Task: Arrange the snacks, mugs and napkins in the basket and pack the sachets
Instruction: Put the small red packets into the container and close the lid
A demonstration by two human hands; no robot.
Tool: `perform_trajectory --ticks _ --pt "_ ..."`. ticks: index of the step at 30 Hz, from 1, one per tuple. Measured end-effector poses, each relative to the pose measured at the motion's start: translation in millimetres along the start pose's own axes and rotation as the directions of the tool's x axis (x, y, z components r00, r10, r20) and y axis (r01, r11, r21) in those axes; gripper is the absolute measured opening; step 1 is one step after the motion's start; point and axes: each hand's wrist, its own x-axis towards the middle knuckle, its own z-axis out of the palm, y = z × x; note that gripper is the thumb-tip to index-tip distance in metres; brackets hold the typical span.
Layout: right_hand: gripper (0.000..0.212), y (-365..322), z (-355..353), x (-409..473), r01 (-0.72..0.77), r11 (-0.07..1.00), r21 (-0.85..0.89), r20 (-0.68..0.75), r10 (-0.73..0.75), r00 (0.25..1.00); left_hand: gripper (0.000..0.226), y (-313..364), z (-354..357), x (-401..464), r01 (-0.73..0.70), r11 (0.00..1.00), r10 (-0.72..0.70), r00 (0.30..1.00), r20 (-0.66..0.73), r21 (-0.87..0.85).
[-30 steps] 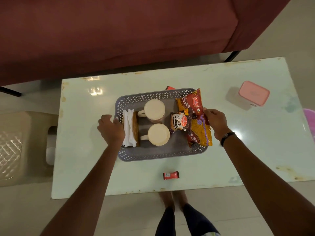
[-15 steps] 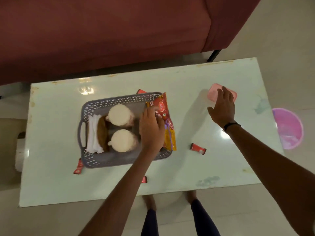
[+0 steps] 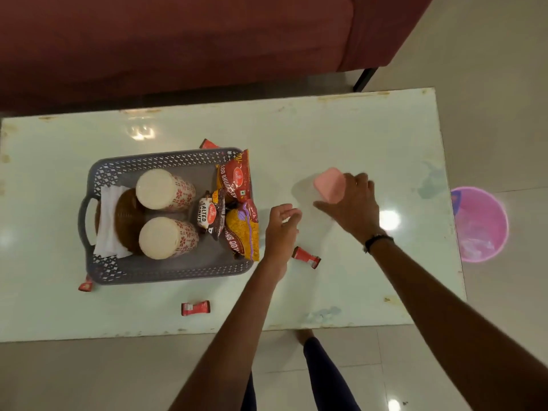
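Gripping the pink box [image 3: 328, 185], the right hand [image 3: 353, 207] lifts it; left hand [image 3: 280, 229] half-curled, empty.

Both forearms bare, no sleeves; thin black band [image 3: 378, 240] on right wrist; dark navy trousers [image 3: 326, 378]; feet bare.

Beyond your pale, glossy table [image 3: 341, 137], chipped along its edges, you have a dark red sofa [image 3: 178, 40] on a black leg [image 3: 364, 79], and a pink bin [image 3: 479, 224] on the tiled floor [image 3: 489, 69] at its right end.
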Motion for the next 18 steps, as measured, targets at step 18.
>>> perform_trajectory --ticks 18 --pt "0.066 -23 -24 -58 -0.335 0.675 0.657 0.307 0.166 0.937 0.073 -5 24 6 0.163 0.954 -0.125 0.979 0.164 -0.250"
